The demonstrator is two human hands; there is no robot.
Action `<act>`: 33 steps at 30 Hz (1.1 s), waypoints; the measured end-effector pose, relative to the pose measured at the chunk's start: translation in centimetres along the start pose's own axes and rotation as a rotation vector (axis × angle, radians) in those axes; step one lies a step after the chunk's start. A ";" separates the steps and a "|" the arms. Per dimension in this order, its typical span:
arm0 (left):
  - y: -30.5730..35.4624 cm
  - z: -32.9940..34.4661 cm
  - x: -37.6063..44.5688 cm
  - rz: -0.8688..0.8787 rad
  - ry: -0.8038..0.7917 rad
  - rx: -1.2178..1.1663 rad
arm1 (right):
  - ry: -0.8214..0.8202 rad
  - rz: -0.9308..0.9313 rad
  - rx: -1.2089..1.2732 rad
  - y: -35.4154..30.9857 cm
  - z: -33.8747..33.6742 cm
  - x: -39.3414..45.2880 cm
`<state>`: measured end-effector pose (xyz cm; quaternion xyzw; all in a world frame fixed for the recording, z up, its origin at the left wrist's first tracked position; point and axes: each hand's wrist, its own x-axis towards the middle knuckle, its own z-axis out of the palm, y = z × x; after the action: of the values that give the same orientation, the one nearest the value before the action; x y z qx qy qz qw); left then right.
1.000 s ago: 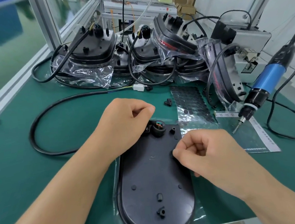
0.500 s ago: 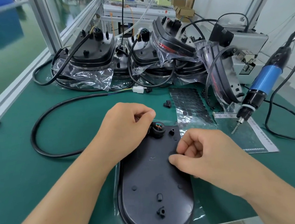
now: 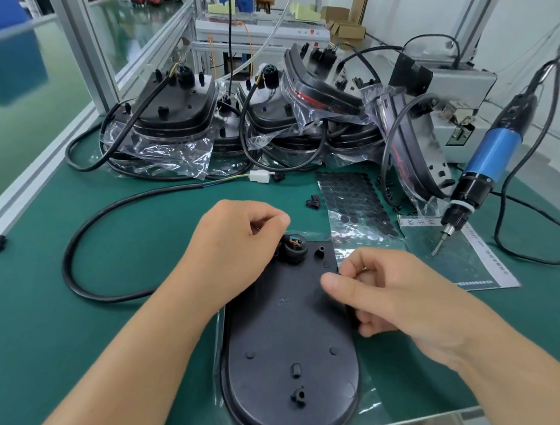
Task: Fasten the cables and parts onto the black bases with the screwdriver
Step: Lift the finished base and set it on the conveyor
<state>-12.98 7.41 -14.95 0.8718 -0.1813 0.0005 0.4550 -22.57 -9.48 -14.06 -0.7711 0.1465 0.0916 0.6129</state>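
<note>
Over the last second the right hand (image 3: 409,299) has slid a little along the right edge of the black base (image 3: 281,329), fingers curled in a narrow grip; whether it pinches a small part I cannot tell. The left hand (image 3: 237,246) has stayed curled beside the round cable socket (image 3: 293,246) at the base's far end, its grip hidden. The base lies at the desk's (image 3: 45,314) near edge. The electric screwdriver (image 3: 480,176) hangs untouched toward the right edge, so fastening looks not yet begun.

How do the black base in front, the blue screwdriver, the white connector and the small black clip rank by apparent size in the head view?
1. black base, nearest the camera
2. blue screwdriver
3 and 4. white connector and small black clip look alike
</note>
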 end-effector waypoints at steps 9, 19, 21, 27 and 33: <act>0.0 0.1 0.1 -0.010 -0.005 0.007 | 0.015 -0.186 -0.192 -0.2 0.4 -0.7; 0.0 0.2 0.0 -0.014 -0.004 0.011 | 0.116 -0.243 -0.311 -0.2 1.0 -0.8; 0.0 0.2 0.0 -0.016 -0.003 0.013 | 0.121 -0.257 -0.320 -0.2 1.1 -0.9; -0.1 0.2 0.0 -0.021 -0.006 0.016 | 0.117 -0.254 -0.318 0.0 1.0 -0.8; -0.1 0.2 0.0 -0.022 -0.007 0.017 | 0.146 -0.279 -0.380 0.1 1.2 -1.0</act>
<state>-12.99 7.28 -15.11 0.8776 -0.1732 -0.0063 0.4470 -23.47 -8.25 -14.16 -0.8899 0.0626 -0.0239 0.4512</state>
